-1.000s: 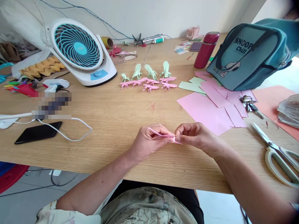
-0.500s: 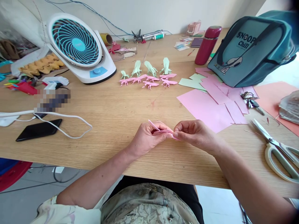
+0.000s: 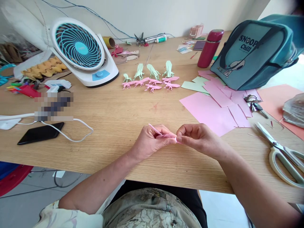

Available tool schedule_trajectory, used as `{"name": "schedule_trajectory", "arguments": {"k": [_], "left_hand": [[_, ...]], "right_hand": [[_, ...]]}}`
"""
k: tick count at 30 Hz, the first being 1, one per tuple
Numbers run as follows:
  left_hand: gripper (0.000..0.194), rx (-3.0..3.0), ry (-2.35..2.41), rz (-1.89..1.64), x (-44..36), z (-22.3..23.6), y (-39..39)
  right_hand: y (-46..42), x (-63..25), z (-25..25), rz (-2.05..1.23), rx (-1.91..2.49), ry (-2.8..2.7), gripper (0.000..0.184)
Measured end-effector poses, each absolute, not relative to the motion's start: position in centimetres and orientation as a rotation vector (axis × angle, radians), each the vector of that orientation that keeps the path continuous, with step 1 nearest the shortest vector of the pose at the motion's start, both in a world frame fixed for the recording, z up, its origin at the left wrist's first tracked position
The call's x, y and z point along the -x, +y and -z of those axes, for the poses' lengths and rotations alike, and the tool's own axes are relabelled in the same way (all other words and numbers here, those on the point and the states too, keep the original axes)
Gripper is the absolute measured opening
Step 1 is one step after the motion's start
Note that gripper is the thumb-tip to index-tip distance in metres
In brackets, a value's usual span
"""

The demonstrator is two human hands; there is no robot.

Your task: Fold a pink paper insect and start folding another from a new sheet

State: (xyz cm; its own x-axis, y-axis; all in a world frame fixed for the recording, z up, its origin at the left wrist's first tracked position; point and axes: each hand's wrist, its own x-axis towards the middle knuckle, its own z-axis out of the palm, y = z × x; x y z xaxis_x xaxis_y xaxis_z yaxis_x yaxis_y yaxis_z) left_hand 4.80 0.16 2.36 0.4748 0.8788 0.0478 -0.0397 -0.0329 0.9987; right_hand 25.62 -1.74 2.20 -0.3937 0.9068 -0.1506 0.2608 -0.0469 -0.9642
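A small folded piece of pink paper [image 3: 164, 136] is held between both hands above the table's front part. My left hand [image 3: 152, 139] is closed around its body, with one thin flap sticking up past the fingers. At the paper's right end, my right hand [image 3: 199, 139] pinches the tip between thumb and forefinger. Much of the paper is hidden by the fingers. Beyond the hands stand several pink origami insects [image 3: 152, 87] and several pale green origami insects [image 3: 154, 71].
Pink paper sheets [image 3: 209, 110] and green sheets [image 3: 193, 87] lie right of centre, by keys [image 3: 254, 103] and scissors [image 3: 276, 147]. A teal bag [image 3: 251, 57] and red flask [image 3: 210, 49] stand behind. A fan [image 3: 80, 47] and black phone [image 3: 40, 133] are on the left.
The view has shifted slightly. Both hands stay closed on the folded pink paper in nearly the same place, with only small finger movement.
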Motion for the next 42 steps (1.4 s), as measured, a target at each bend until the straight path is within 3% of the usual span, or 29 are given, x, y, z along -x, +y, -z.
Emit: {"name": "schedule_trajectory", "arguments": {"k": [14,21,32,36,42], "left_hand": [[0.011,-1.441,0.767,-0.891,-4.7,-2.4,0.1],[0.023,-1.454,0.811,-0.873,-4.7,-2.0,0.3],[0.028,-1.248,0.750,-0.874,-4.8,-2.1,0.3],[0.029,-1.215,0.734,-0.880,-4.9,-2.2,0.2],[0.034,-1.218,0.743,-0.886,-5.1,-2.2,-0.1]], "right_hand": [[-2.0,-25.4,-2.7,-1.307,1.263,-1.751,0.013],[-2.3,-24.9,-3.1,-1.192,1.335,-1.763,0.017],[-2.1,-24.8,-2.3,-1.591,1.055,-1.477,0.022],[-2.1,-24.5,-2.5,-1.609,1.014,-1.402,0.030],[-2.1,-24.6,-1.9,-1.532,0.979,-1.444,0.025]]}}
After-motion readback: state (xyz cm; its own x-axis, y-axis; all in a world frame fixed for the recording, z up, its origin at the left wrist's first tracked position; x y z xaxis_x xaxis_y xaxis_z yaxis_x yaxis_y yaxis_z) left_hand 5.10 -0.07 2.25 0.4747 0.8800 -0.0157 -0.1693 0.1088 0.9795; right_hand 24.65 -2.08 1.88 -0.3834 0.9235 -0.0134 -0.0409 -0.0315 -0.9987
